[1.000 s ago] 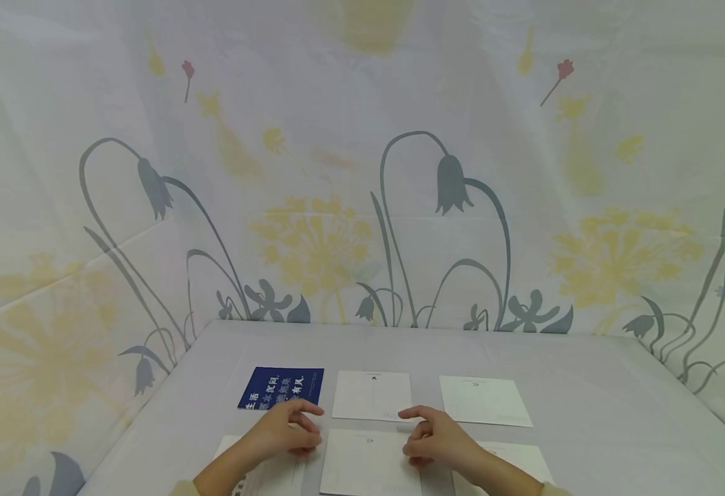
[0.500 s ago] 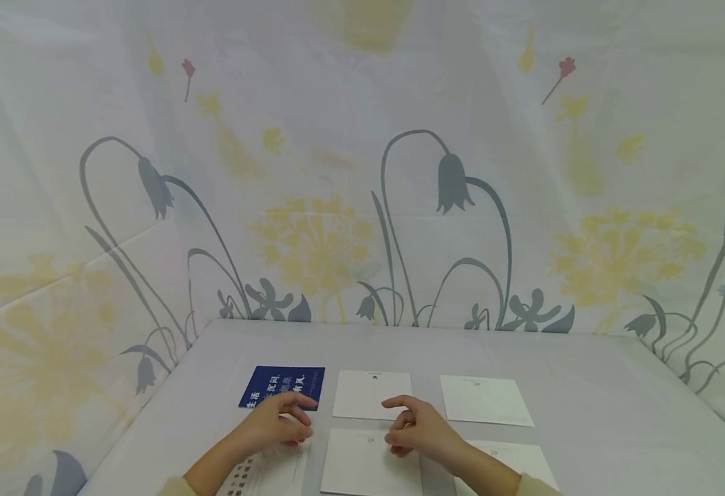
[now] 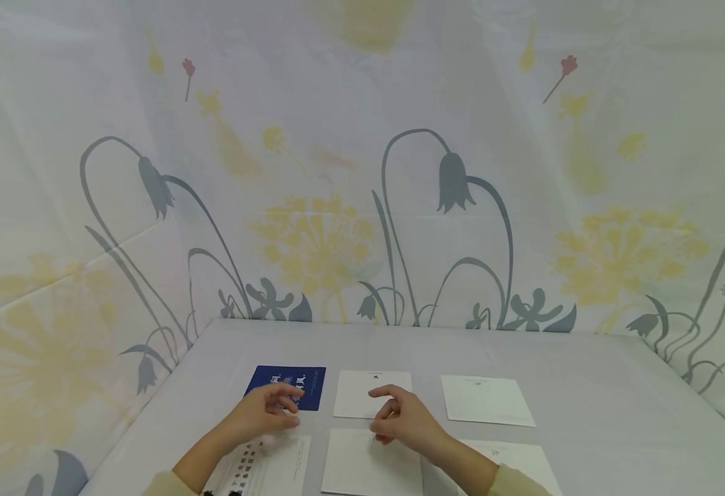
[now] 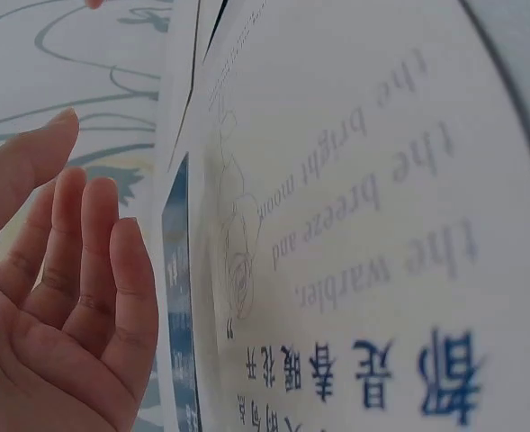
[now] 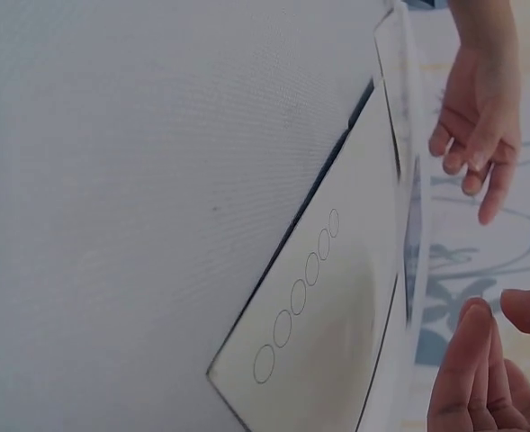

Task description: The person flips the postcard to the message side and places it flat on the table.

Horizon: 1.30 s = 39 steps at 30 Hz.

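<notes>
Two rows of postcards lie on the table. My left hand (image 3: 261, 415) hovers above the left column, holding nothing, its fingers loosely bent. Beneath and beyond it are a navy postcard (image 3: 312, 386) with white characters and a white printed postcard (image 3: 284, 468); the hand and forearm cover parts of both. In the left wrist view, the printed postcard (image 4: 354, 180) shows English words and blue characters. My right hand (image 3: 404, 419), also holding nothing, hovers over the middle column, between a back white postcard (image 3: 352, 393) and a front one (image 3: 356, 461). Its fingers hang loosely curled.
In the right column lie a back white postcard (image 3: 486, 399) and a front one (image 3: 523, 461), the latter partly behind my right forearm. A pale cloth covers the table (image 3: 616, 413). Flower-printed fabric (image 3: 350, 275) rises at the back and sides.
Both hands have drifted left and slightly away from me, above the postcards. More of the front left printed postcard shows now. The postcards stay where they were.
</notes>
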### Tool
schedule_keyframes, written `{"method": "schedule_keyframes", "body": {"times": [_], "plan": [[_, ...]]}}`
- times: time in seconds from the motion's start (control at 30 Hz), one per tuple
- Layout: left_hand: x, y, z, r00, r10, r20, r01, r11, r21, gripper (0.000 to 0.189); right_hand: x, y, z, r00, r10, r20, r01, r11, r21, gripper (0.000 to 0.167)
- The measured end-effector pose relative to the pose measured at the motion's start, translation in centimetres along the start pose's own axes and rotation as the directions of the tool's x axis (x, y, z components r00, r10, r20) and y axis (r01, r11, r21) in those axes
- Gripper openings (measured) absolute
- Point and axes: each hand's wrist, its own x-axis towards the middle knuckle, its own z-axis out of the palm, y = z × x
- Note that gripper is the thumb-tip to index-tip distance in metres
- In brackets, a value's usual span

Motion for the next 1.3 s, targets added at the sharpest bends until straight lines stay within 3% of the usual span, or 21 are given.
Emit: {"method": "schedule_keyframes", "body": {"times": [0.53, 0.9, 1.3], "plan": [[0.5, -0.9, -2.7, 0.998, 0.064, -0.004, -0.064, 0.997, 0.046, 0.054, 2.4, -0.5, 1.6, 0.995, -0.069, -0.078, 0.064, 0.995, -0.071, 0.052], [0.7, -1.6, -4.0, 0.996, 0.059, -0.062, -0.054, 0.996, 0.077, 0.054, 4.1, 0.1, 3.2, 0.993, -0.054, -0.105, 0.046, 0.996, -0.071, 0.051], [0.3, -2.4, -5.5, 0.996, 0.042, -0.074, -0.034, 0.994, 0.108, 0.054, 5.8, -0.4, 5.0, 0.993, -0.05, -0.109, 0.045, 0.998, -0.043, 0.051]]}}
